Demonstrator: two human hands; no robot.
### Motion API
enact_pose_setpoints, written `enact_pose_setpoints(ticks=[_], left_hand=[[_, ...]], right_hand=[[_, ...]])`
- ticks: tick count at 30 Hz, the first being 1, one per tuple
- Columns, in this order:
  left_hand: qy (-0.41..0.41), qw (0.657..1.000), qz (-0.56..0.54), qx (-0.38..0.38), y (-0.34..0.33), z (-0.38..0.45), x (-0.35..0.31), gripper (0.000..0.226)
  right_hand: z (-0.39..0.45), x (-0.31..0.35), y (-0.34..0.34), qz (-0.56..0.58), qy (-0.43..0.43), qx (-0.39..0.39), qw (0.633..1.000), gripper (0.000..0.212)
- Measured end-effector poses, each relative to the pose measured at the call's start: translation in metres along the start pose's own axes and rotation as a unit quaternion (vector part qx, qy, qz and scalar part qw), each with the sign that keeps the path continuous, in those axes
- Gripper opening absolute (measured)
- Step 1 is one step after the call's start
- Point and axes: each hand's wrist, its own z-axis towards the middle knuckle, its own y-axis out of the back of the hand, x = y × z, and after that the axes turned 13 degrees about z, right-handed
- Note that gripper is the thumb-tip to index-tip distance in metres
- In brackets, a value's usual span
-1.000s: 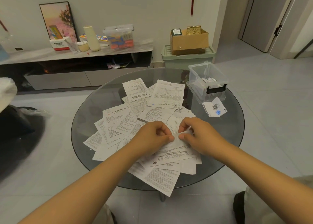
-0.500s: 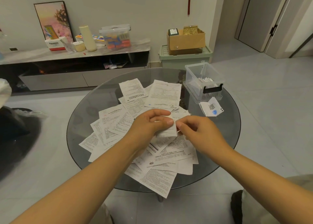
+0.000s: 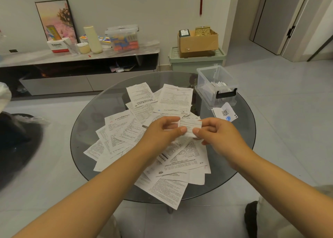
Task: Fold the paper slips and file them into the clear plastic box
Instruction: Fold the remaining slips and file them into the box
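Note:
A small folded paper slip (image 3: 191, 127) is held in the air above the pile, pinched at its left end by my left hand (image 3: 164, 131) and at its right end by my right hand (image 3: 217, 132). Several unfolded printed slips (image 3: 173, 98) lie spread over the round glass table (image 3: 86, 128). The clear plastic box (image 3: 216, 86) stands open at the table's far right edge, with several folded slips standing inside and a black latch on its near side. One folded slip with a QR code (image 3: 225, 113) lies just in front of the box.
Behind the table runs a low TV cabinet (image 3: 81, 57) carrying a picture frame, a roll and a lidded container. A green bin with a cardboard box (image 3: 198, 41) on it stands at the wall. A dark shape (image 3: 16, 142) sits on the floor at left.
Both hands have lifted the slip off the pile and brought it up and slightly toward the far side. It now shows as a small folded rectangle between the fingertips.

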Motion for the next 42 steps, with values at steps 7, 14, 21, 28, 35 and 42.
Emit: enact_pose_setpoints(ticks=[7, 14, 21, 28, 35, 42], left_hand=[[0.006, 1.0, -0.007, 0.005, -0.003, 0.001, 0.0, 0.014], [0.01, 1.0, -0.021, -0.019, -0.018, 0.01, -0.005, 0.015], [-0.016, 1.0, 0.016, 0.013, -0.027, 0.019, -0.013, 0.018], [-0.035, 0.999, 0.027, -0.011, -0.042, 0.032, -0.028, 0.013], [-0.044, 0.992, 0.116, -0.003, -0.053, 0.041, -0.03, 0.035], [-0.048, 0.948, 0.312, -0.033, -0.036, 0.047, -0.012, 0.016]], right_hand=[[0.002, -0.003, 0.002, -0.052, 0.002, -0.029, 0.998, 0.006], [0.003, 0.002, 0.01, -0.079, 0.014, -0.055, 0.995, 0.014], [0.007, 0.008, 0.025, -0.005, -0.027, -0.041, 0.999, 0.008], [0.019, 0.026, 0.046, -0.203, -0.026, 0.002, 0.979, 0.01], [0.045, 0.029, 0.076, -0.331, -0.074, 0.069, 0.938, 0.01], [0.064, 0.006, 0.096, -0.426, -0.09, 0.035, 0.9, 0.023]])
